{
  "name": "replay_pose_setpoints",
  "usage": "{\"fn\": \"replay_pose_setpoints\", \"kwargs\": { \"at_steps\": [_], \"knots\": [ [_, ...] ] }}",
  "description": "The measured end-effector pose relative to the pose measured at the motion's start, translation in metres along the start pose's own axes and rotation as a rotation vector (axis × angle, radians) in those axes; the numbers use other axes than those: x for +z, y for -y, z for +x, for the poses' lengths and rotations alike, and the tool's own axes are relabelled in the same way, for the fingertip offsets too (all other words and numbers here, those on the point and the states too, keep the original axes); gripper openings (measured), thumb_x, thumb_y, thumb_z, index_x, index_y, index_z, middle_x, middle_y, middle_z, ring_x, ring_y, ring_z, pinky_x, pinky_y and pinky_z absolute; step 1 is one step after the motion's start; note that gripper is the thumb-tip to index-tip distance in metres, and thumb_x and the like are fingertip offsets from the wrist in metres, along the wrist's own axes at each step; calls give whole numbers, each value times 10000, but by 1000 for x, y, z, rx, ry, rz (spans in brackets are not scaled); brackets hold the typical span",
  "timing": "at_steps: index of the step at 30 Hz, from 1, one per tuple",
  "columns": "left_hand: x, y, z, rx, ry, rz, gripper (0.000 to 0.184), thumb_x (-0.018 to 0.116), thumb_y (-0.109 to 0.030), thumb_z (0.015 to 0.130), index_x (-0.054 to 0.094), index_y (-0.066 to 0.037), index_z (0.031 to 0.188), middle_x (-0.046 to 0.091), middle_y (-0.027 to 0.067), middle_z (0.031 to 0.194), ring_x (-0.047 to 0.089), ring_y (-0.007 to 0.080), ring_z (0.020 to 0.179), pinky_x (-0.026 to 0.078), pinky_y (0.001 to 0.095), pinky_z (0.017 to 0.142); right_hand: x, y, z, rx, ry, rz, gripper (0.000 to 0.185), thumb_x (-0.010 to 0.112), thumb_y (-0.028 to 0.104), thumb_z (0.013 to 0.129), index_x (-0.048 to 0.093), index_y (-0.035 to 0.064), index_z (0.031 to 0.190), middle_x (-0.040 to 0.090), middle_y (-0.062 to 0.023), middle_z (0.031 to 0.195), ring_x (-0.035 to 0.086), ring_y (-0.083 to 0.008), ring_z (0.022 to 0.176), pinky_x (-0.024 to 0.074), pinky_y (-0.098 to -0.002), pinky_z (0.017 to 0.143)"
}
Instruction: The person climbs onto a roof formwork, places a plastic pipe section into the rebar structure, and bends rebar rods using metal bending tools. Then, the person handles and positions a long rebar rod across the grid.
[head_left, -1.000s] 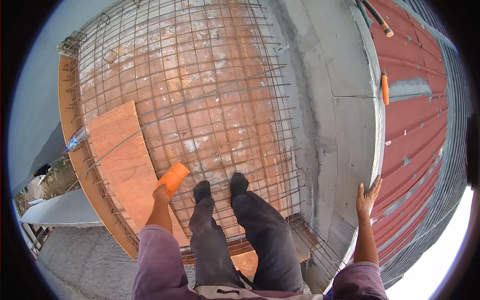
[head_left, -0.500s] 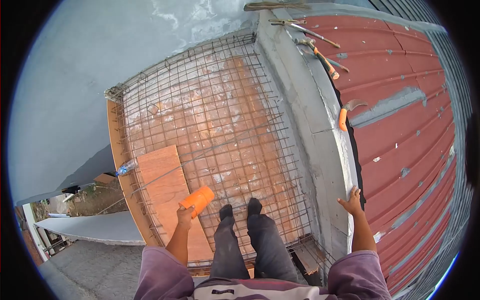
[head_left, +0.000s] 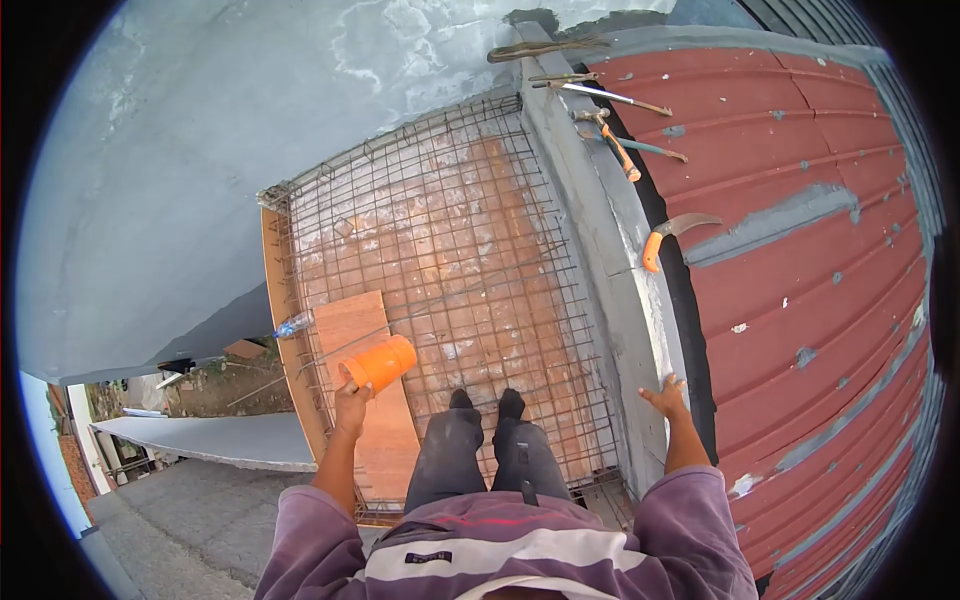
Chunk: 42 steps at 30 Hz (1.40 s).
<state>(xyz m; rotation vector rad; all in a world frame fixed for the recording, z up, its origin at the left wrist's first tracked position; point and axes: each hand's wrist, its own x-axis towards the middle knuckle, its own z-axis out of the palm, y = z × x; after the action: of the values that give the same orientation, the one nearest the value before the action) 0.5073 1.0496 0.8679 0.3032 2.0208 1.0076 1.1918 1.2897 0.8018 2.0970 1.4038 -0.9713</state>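
Observation:
My left hand (head_left: pixel 352 405) grips the rim of an orange plastic container (head_left: pixel 380 364), which lies tilted in the air over a plywood board (head_left: pixel 360 330). My right hand (head_left: pixel 668 397) rests with spread fingers on top of the concrete ledge (head_left: pixel 628 260), holding nothing. Below my feet and the board spreads a rebar grid (head_left: pixel 450 220). Farther up the ledge, a curved blade with an orange handle (head_left: pixel 652 252) lies at the roof side, and a hammer (head_left: pixel 618 148) lies above it.
Red corrugated roofing (head_left: pixel 800 300) runs along the right. A clear bottle (head_left: pixel 293 325) lies at the wooden form edge (head_left: pixel 284 370) on the left. More long-handled tools (head_left: pixel 625 98) and a wire bundle (head_left: pixel 548 47) cross the ledge's far end. Rebar ends stick out beside the ledge.
The view has tilted up and shifted, showing more of the wall and tools. The orange container has turned closer to level in my left hand. My right hand stays on the ledge.

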Motion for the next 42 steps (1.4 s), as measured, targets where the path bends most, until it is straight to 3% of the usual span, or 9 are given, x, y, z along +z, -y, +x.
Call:
{"fn": "replay_pose_setpoints", "kwargs": {
  "at_steps": [6,8,12,19,24,27,30,33,42],
  "knots": [
    [26,7,8,123,-31,-42,182,664,-96,970,743,38,1063,663,-13,879,572,97,785,453,282,724,-13,11,-13,-141,-255,4,1174,831,522,797,214,-63,1607,191,-415,1621,319,-515,1494,332,-472,1217],
    [30,-2,11,118,-9,-22,188,656,-101,978,743,30,1082,678,-9,913,587,94,830,470,277,768,-20,61,-27,-279,-486,7,1019,827,380,828,294,-38,1589,281,-395,1597,377,-511,1456,356,-475,1203],
    [34,-23,26,87,30,43,190,646,-110,990,742,23,1086,653,-29,893,561,82,811,456,270,751,-70,200,-41,-606,-523,72,982,846,286,817,315,-49,1573,294,-389,1592,358,-497,1469,355,-486,1202],
    [13,-74,70,133,60,69,189,659,-115,986,739,42,1056,589,-63,820,471,50,732,397,260,651,-120,342,125,-500,-664,57,1070,860,323,808,242,-78,1584,211,-371,1635,232,-496,1528,254,-493,1254],
    [-32,-78,105,65,18,185,169,659,-113,986,739,29,1033,601,-64,820,479,49,731,401,258,653,-139,379,190,-258,-727,-48,1180,734,629,844,173,-77,1606,173,-354,1656,176,-483,1552,178,-544,1266],
    [-36,-98,122,60,-29,162,162,662,-112,984,737,25,1026,611,-66,823,492,49,734,406,254,655,-134,383,215,-263,-882,-152,1142,708,659,844,223,-50,1597,355,-315,1571,337,-446,1476,298,-532,1201],
    [-24,-134,140,-10,-57,157,167,660,-112,985,736,29,1029,623,-62,837,509,48,747,421,253,670,-146,396,203,-160,-751,-141,1125,696,677,831,254,-25,1592,467,-259,1451,457,-412,1351,382,-518,1111],
    [-8,-141,169,-27,-101,120,180,663,-117,984,732,40,1037,627,-55,838,517,56,755,431,258,677,-134,385,222,-211,-914,-234,1102,684,689,826,295,-12,1581,505,-225,1375,502,-392,1271,414,-509,1054],
    [37,-221,202,86,-89,270,209,671,-130,991,647,9,837,512,-67,733,418,64,689,364,276,604,-138,385,221,-194,-812,-236,1032,665,712,836,416,-43,1495,506,-296,1384,460,-428,1339,380,-538,1092]
  ]
}}
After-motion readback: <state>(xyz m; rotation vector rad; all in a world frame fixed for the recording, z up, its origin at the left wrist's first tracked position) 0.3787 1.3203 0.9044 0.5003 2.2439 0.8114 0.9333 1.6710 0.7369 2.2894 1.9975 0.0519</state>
